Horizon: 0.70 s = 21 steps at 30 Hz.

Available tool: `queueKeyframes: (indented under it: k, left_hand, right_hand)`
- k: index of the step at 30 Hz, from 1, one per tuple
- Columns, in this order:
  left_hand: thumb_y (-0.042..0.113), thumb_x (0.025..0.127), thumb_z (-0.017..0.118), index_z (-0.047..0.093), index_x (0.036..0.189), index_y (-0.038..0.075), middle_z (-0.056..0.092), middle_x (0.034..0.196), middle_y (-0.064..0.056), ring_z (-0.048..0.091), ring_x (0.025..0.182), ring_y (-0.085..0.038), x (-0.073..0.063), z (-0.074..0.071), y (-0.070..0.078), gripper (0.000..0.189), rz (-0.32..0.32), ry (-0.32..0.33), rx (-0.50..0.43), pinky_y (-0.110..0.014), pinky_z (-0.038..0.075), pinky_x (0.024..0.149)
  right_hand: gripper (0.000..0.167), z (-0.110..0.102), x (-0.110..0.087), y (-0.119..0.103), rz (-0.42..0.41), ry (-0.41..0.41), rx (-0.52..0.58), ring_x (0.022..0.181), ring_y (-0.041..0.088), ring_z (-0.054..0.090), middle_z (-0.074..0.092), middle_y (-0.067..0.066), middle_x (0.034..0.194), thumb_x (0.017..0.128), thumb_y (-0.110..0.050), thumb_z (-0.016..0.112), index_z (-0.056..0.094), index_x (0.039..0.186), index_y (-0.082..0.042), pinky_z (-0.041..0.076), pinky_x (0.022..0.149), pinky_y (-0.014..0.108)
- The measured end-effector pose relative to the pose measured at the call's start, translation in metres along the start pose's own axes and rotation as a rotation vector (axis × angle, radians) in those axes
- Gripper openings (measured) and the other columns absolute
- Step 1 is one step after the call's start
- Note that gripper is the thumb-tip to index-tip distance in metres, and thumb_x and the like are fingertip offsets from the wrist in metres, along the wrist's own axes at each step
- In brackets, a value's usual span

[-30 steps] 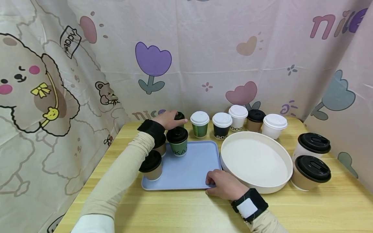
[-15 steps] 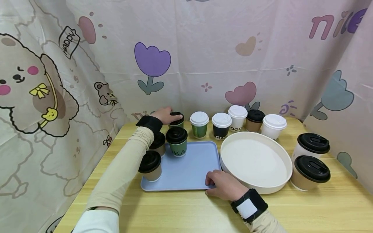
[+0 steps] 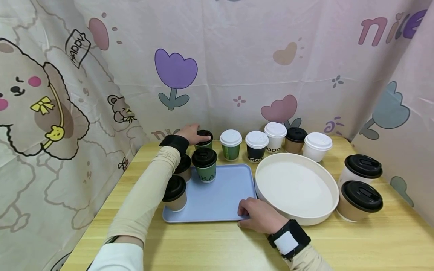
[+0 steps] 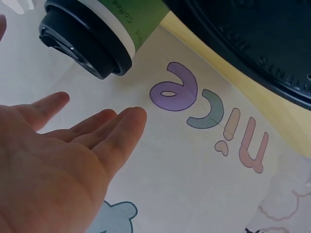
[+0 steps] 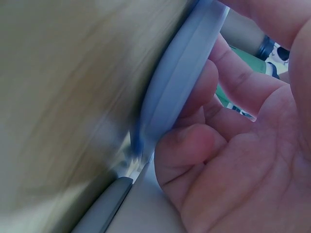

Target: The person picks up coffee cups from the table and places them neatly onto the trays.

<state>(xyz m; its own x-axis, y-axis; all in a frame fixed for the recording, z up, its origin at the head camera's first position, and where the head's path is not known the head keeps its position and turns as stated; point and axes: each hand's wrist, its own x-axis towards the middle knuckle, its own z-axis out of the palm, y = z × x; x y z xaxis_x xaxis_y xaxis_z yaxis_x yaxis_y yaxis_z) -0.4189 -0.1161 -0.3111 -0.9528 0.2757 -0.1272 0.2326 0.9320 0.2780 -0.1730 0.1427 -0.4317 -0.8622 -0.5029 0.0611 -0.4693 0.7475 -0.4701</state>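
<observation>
At the left end of the blue tray (image 3: 223, 194) stand two brown cups with black lids, the nearer one (image 3: 175, 199) in its front corner, the farther one (image 3: 184, 171) partly hidden by my arm. My left hand (image 3: 191, 134) is behind the tray's back left corner, fingers loose and straight, just beside a small green cup (image 3: 207, 145) with a black lid; a gap shows between palm and lid. A larger green cup (image 3: 207, 173) stands on the tray's back left part. Behind the tray's right half are a white-lidded green cup (image 3: 231, 150) and a black cup (image 3: 256, 153). My right hand (image 3: 259, 216) holds the tray's front right corner, fingers curled over the rim. Just right of the tray lies a round white dish (image 3: 298, 188); well right of it, two black-lidded cups (image 3: 359, 199). My hands are well apart.
</observation>
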Motion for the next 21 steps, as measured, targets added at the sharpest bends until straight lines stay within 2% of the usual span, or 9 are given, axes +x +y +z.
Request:
queueKeyframes:
  k: [4, 8, 14, 21]
  left_hand:
    - [0.062, 0.096, 0.059, 0.024, 0.164, 0.008, 0.03, 0.165, -0.023, 0.026, 0.152, -0.042, 0.001, 0.0, 0.004, 0.094, -0.012, -0.025, 0.017, -0.06, 0.028, 0.118]
    - [0.058, 0.097, 0.06, 0.022, 0.165, 0.009, 0.029, 0.166, -0.021, 0.027, 0.152, -0.042, -0.009, -0.002, 0.014, 0.091, 0.019, -0.05, 0.023, -0.06, 0.027, 0.119]
    - [0.05, 0.101, 0.059, 0.019, 0.166, 0.011, 0.024, 0.167, -0.022, 0.017, 0.155, -0.043, -0.022, -0.005, 0.026, 0.085, 0.061, -0.095, 0.022, -0.061, 0.022, 0.12]
    - [0.047, 0.103, 0.056, 0.02, 0.166, 0.012, 0.026, 0.167, -0.022, 0.017, 0.155, -0.043, -0.022, -0.004, 0.03, 0.081, 0.052, -0.115, 0.041, -0.061, 0.023, 0.12]
  right_hand:
    - [0.026, 0.001, 0.0, 0.0, 0.009, 0.0, -0.005, 0.073, 0.008, 0.05, 0.056, -0.007, 0.081, 0.082, -0.024, 0.088, 0.065, 0.089, -0.015, 0.045, 0.067, 0.029]
    - [0.025, 0.001, 0.0, -0.001, 0.018, -0.004, -0.011, 0.073, 0.007, 0.05, 0.055, -0.007, 0.081, 0.082, -0.024, 0.087, 0.065, 0.089, -0.016, 0.045, 0.068, 0.029]
    - [0.025, 0.001, 0.0, 0.0, 0.009, -0.004, -0.011, 0.074, 0.008, 0.05, 0.056, -0.007, 0.082, 0.082, -0.023, 0.087, 0.065, 0.09, -0.015, 0.045, 0.068, 0.029]
    - [0.024, 0.001, 0.001, 0.001, 0.016, -0.013, -0.013, 0.074, 0.007, 0.051, 0.056, -0.008, 0.082, 0.083, -0.025, 0.087, 0.066, 0.09, -0.016, 0.046, 0.069, 0.029]
